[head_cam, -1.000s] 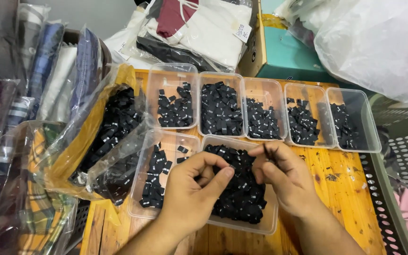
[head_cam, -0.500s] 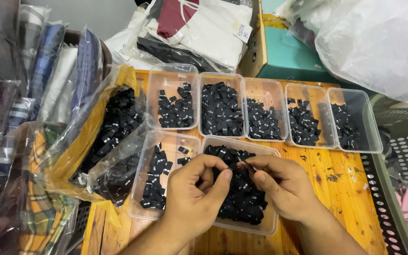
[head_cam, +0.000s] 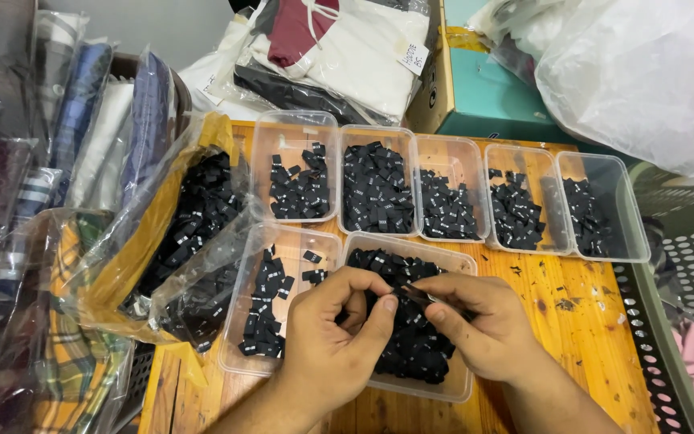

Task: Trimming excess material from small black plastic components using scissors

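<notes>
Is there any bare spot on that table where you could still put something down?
Yes: bare wooden table right of the right hand, between the back row of tubs and the perforated basket. Elsewhere it is crowded: tubs of black tags fill the middle, plastic bags the left.

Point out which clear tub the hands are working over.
The front-row right tub, heaped with black tags; both hands hover over it. The other six stand clear of them.

Black labels point(head_cam: 375, 189) filled clear plastic trays point(head_cam: 604, 249) on an orange-brown wooden table point(head_cam: 572, 321); a teal box point(head_cam: 491, 100) stood behind.
</notes>
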